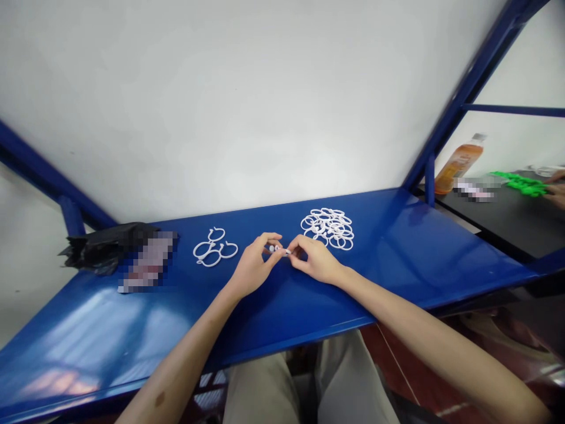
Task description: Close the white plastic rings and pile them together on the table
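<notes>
Above the middle of the blue table, my left hand (258, 263) and my right hand (314, 257) meet fingertip to fingertip. Between them they pinch a small white plastic ring (276, 248), seen nearly edge-on and partly covered by the fingers. Both hands are closed on it. To the right of my right hand lies a heap of similar white rings (326, 227), tangled and overlapping. Left of my left hand, several white rings (210, 265) lie loosely together; some of these show a gap in the loop.
A black plastic bag (119, 238) and a blurred-out packet (150, 262) lie at the table's left. Blue frame posts (429, 179) rise at the sides before a pale wall. On a dark table at right are an orange drink bottle (459, 164), green linked pieces (525, 184) and another person's hand (557, 191).
</notes>
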The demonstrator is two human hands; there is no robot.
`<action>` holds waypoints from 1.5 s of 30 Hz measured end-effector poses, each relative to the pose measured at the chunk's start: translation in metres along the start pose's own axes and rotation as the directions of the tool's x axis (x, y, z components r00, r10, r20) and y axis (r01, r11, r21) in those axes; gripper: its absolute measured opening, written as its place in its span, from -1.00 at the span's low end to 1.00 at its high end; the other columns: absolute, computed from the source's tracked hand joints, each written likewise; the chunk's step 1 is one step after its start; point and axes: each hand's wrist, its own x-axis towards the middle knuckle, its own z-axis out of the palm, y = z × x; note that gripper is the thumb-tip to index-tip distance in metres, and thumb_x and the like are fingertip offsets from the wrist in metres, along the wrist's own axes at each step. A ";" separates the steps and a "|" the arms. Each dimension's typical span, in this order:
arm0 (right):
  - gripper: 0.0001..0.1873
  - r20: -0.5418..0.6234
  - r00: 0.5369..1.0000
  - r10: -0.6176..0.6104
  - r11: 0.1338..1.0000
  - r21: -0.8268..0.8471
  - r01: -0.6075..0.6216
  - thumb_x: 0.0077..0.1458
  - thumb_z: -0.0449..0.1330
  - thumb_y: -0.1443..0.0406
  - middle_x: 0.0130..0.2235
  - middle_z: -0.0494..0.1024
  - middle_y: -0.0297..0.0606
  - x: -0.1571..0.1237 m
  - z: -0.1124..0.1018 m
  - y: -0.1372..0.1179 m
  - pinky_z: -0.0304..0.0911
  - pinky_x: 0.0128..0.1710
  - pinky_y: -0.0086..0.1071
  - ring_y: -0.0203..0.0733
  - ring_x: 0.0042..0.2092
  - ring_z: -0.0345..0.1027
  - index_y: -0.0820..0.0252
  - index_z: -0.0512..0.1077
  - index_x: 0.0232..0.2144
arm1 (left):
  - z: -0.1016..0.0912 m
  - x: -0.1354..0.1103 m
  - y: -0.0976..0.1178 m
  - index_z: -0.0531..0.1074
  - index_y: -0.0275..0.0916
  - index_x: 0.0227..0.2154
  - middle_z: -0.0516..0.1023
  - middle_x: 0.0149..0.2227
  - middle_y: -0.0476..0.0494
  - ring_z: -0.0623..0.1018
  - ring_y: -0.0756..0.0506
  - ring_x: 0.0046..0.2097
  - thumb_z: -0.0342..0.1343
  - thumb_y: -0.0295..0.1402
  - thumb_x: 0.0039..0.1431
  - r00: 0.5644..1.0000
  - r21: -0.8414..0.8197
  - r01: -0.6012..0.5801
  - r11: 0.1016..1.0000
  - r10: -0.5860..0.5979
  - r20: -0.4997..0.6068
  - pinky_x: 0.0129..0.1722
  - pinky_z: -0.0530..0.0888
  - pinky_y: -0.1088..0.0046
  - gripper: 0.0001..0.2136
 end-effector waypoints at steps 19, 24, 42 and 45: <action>-0.75 0.045 0.970 -0.240 0.942 -0.228 0.244 0.39 -0.02 0.27 -0.28 0.52 -0.19 -0.005 -0.002 0.003 0.37 -0.20 -0.29 -0.17 -0.23 0.41 0.13 0.44 -0.24 | 0.005 -0.007 -0.012 0.55 -0.13 -0.27 0.57 -0.29 -0.09 0.53 -0.09 -0.21 -0.07 -0.36 0.37 0.989 0.430 -0.148 0.891 0.126 0.079 -0.13 0.41 0.36 -0.74; -0.71 0.054 0.970 -0.239 0.918 -0.312 0.244 0.40 -0.05 0.28 -0.28 0.51 -0.16 -0.003 0.002 0.004 0.37 -0.22 -0.29 -0.16 -0.24 0.40 0.17 0.47 -0.20 | 0.006 -0.005 -0.011 0.55 -0.15 -0.24 0.53 -0.28 -0.14 0.50 -0.11 -0.20 -0.08 -0.29 0.39 0.988 0.416 -0.152 0.896 0.133 0.076 -0.14 0.44 0.34 -0.72; -0.73 -0.616 0.742 0.263 0.751 -0.352 -0.559 0.20 0.10 0.22 -0.22 0.63 -0.16 -0.001 -0.087 0.063 0.32 -0.09 -0.13 0.00 -0.15 0.43 0.18 0.52 -0.14 | -0.030 0.006 -0.034 0.42 -0.24 0.00 0.60 -0.16 -0.27 0.46 -0.29 -0.02 -0.05 -0.28 0.30 0.999 0.750 0.042 0.660 -0.054 -0.008 -0.02 0.35 0.13 -0.70; -0.70 -0.615 0.752 0.238 0.752 -0.373 -0.543 0.20 0.09 0.21 -0.22 0.63 -0.13 -0.001 -0.086 0.065 0.30 -0.08 -0.10 0.03 -0.13 0.41 0.21 0.52 -0.13 | -0.020 0.008 -0.030 0.40 -0.18 0.02 0.60 -0.17 -0.15 0.46 -0.20 -0.04 -0.02 -0.30 0.30 0.990 0.554 -0.112 0.825 0.046 0.132 -0.01 0.36 0.20 -0.72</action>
